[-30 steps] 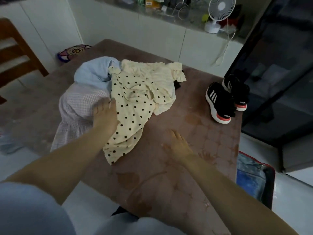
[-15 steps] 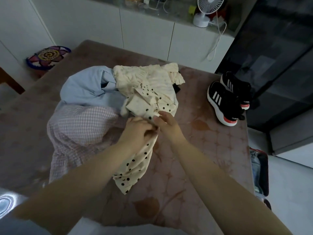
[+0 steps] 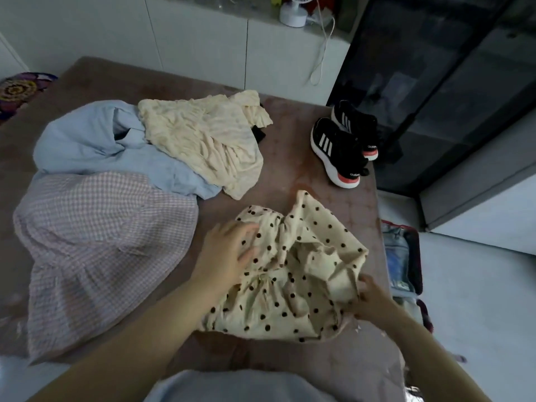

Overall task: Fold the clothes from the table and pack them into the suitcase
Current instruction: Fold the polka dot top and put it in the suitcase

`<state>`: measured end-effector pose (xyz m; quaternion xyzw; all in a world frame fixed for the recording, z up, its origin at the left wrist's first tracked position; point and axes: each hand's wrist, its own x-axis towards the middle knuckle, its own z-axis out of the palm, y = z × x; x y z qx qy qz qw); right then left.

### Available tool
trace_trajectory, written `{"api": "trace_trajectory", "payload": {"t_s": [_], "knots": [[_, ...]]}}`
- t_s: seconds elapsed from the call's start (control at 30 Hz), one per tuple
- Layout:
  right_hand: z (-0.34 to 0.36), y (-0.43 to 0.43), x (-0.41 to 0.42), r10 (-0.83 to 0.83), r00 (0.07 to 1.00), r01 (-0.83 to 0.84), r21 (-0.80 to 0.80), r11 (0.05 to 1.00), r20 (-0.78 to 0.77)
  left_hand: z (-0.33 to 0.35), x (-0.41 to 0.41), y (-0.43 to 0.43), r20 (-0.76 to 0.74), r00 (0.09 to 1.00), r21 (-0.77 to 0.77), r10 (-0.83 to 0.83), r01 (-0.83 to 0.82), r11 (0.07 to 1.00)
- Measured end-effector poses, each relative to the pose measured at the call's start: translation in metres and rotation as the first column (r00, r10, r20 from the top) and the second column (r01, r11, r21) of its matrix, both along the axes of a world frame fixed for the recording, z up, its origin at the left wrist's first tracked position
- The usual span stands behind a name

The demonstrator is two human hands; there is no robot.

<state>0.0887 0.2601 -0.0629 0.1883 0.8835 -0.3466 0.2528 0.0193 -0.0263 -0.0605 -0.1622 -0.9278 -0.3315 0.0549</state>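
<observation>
A cream garment with black polka dots (image 3: 293,274) lies crumpled on the near right part of the brown table (image 3: 290,175). My left hand (image 3: 227,255) rests on its left side, fingers spread into the cloth. My right hand (image 3: 372,298) pinches its right edge near the table's side. Farther back lie a plain cream garment (image 3: 203,140), a light blue garment (image 3: 95,146) and a pink checked garment (image 3: 95,245). The open suitcase (image 3: 401,256) sits on the floor to the right of the table, with folded blue clothes in it.
A pair of black sneakers (image 3: 342,143) stands on the table's far right corner. Behind the table runs a white cabinet (image 3: 203,47) with a small fan (image 3: 293,13) on top. A dark glass cabinet (image 3: 435,82) stands at the right. A patterned cushion (image 3: 20,89) lies far left.
The polka-dot garment has come off the clothes pile and now lies apart on the near right of the table. Both hands moved with it toward me and to the right.
</observation>
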Motion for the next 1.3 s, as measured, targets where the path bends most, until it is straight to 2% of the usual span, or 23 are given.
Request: {"api": "trace_trajectory", "payload": {"t_s": [0.03, 0.07, 0.1, 0.17, 0.2, 0.27, 0.37, 0.47, 0.57, 0.63, 0.7, 0.77, 0.8, 0.87, 0.9, 0.97, 1.03, 1.1, 1.13, 1.17, 1.2, 1.23, 1.3], "knots": [[-0.002, 0.008, 0.006, -0.101, 0.993, 0.102, 0.012, 0.995, -0.069, 0.0, -0.005, -0.003, 0.056, 0.996, -0.026, 0.07, -0.069, 0.997], [-0.002, 0.013, 0.007, -0.222, 0.973, 0.217, -0.086, 0.972, -0.064, -0.001, -0.01, -0.004, 0.142, 0.984, -0.066, 0.111, -0.103, 0.992], [-0.006, 0.021, 0.006, -0.277, 0.95, 0.269, -0.074, 0.96, -0.14, -0.003, -0.015, -0.003, 0.225, 0.968, -0.111, 0.114, -0.091, 0.99], [0.003, 0.016, 0.003, -0.264, 0.944, 0.27, 0.006, 0.963, -0.2, -0.005, -0.021, 0.005, 0.3, 0.954, -0.199, 0.017, 0.045, 0.979], [0.001, 0.014, 0.0, -0.22, 0.962, 0.229, 0.04, 0.973, -0.161, -0.007, -0.023, 0.012, 0.32, 0.946, -0.24, -0.047, 0.128, 0.962], [0.007, 0.005, -0.012, -0.236, 0.941, 0.264, 0.091, 0.96, -0.241, -0.013, -0.025, 0.026, 0.4, 0.91, -0.307, -0.107, 0.243, 0.92], [0.013, -0.011, -0.021, -0.163, 0.889, 0.233, 0.115, 0.966, -0.428, -0.019, -0.036, 0.033, 0.384, 0.92, -0.366, -0.077, 0.229, 0.902], [0.014, -0.014, -0.029, -0.031, 0.866, 0.13, 0.163, 0.978, -0.5, -0.009, -0.056, 0.024, 0.288, 0.954, -0.295, -0.078, 0.166, 0.941], [0.021, -0.022, -0.049, 0.156, 0.853, -0.063, 0.199, 0.978, -0.497, 0.025, -0.073, 0.013, 0.405, 0.906, -0.094, -0.119, 0.171, 0.981], [0.027, -0.035, -0.069, 0.27, 0.83, -0.202, 0.188, 0.961, -0.488, 0.05, -0.085, 0.013, 0.425, 0.891, -0.033, -0.161, 0.193, 0.981], [0.032, -0.048, -0.092, 0.398, 0.796, -0.32, 0.241, 0.916, -0.456, 0.074, -0.094, 0.014, 0.424, 0.886, -0.046, -0.188, 0.229, 0.972], [0.04, -0.052, -0.113, 0.573, 0.727, -0.451, 0.366, 0.814, -0.378, 0.096, -0.102, 0.012, 0.428, 0.883, -0.092, -0.19, 0.252, 0.963], [0.045, -0.049, -0.122, 0.61, 0.714, -0.506, 0.349, 0.789, -0.343, 0.106, -0.106, 0.009, 0.444, 0.878, -0.118, -0.177, 0.253, 0.96], [0.066, -0.04, -0.134, 0.568, 0.78, -0.556, 0.126, 0.822, -0.264, 0.12, -0.113, -0.001, 0.513, 0.846, -0.14, -0.143, 0.247, 0.959], [0.077, -0.034, -0.137, 0.513, 0.827, -0.527, -0.001, 0.85, -0.228, 0.124, -0.117, -0.006, 0.548, 0.826, -0.135, -0.13, 0.241, 0.961], [0.094, -0.019, -0.142, 0.387, 0.9, -0.418, -0.15, 0.896, -0.2, 0.125, -0.125, -0.012, 0.604, 0.79, -0.061, -0.104, 0.175, 0.983], [0.103, -0.011, -0.151, 0.28, 0.93, -0.336, -0.235, 0.912, -0.24, 0.119, -0.134, -0.011, 0.679, 0.724, 0.215, -0.121, -0.039, 0.976], [0.096, -0.005, -0.164, 0.133, 0.927, -0.205, -0.179, 0.962, -0.35, 0.11, -0.145, -0.005, 0.699, 0.693, 0.499, -0.174, -0.299, 0.813], [0.088, -0.002, -0.171, 0.015, 0.908, -0.075, -0.125, 0.989, -0.42, 0.104, -0.154, -0.003, 0.686, 0.713, 0.569, -0.148, -0.398, 0.72], [0.081, 0.002, -0.176, -0.086, 0.879, 0.055, -0.079, 0.995, -0.47, 0.096, -0.162, -0.002, 0.676, 0.732, 0.587, -0.084, -0.466, 0.662], [0.073, 0.005, -0.178, -0.139, 0.855, 0.142, -0.032, 0.989, -0.499, 0.085, -0.169, -0.002, 0.671, 0.742, 0.568, -0.009, -0.506, 0.649], [0.063, 0.009, -0.176, -0.119, 0.857, 0.156, 0.032, 0.987, -0.502, 0.072, -0.171, -0.002, 0.665, 0.743, 0.504, 0.075, -0.521, 0.689], [0.042, 0.014, -0.162, 0.059, 0.881, 0.047, 0.211, 0.976, -0.469, 0.044, -0.16, -0.003, 0.668, 0.72, 0.262, 0.188, -0.464, 0.846]]}}
